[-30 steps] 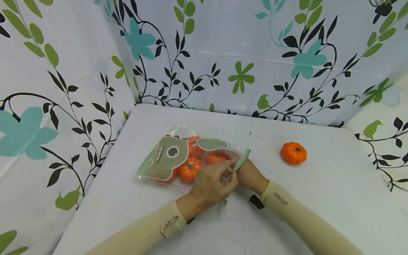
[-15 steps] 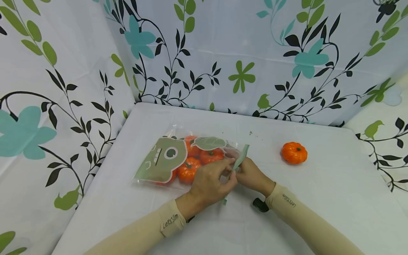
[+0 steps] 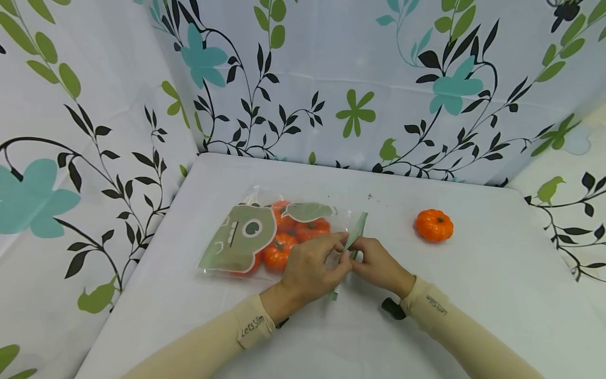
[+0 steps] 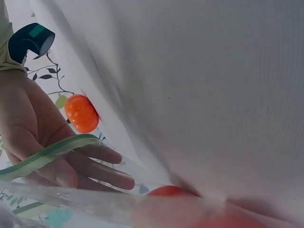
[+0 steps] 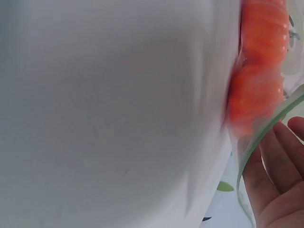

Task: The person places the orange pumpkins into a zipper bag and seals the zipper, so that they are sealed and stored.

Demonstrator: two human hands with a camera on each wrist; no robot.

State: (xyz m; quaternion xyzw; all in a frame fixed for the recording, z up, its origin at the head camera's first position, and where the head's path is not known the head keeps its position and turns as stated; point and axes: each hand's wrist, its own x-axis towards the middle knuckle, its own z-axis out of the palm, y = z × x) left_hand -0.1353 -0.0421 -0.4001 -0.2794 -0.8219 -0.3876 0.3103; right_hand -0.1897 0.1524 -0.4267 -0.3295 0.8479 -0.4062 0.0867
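Note:
A clear plastic zip bag (image 3: pixel 241 239) with a green dinosaur print lies on the white table, several small orange pumpkins (image 3: pixel 278 252) inside it. Its green zip strip (image 3: pixel 358 229) stands up at the right end. My left hand (image 3: pixel 307 268) pinches this strip between thumb and forefinger. From the other side my right hand (image 3: pixel 381 266) holds the strip at the mouth. In the left wrist view the right hand (image 4: pixel 47 137) has its thumb by the strip (image 4: pixel 52 151) and its longer fingers stretched behind the film. Pumpkins (image 5: pixel 259 90) press against the film in the right wrist view.
A single orange pumpkin (image 3: pixel 433 226) sits outside the bag on the right of the table (image 3: pixel 478 273). White curtains (image 3: pixel 303 89) printed with leaves and flowers hang behind and at the sides. A black wrist camera (image 3: pixel 393 308) sits under the right wrist.
My right hand has drawn back to the right, its fingers moving from within the bag's mouth to the zip strip. The bag has shifted slightly left; my left hand keeps its pinch.

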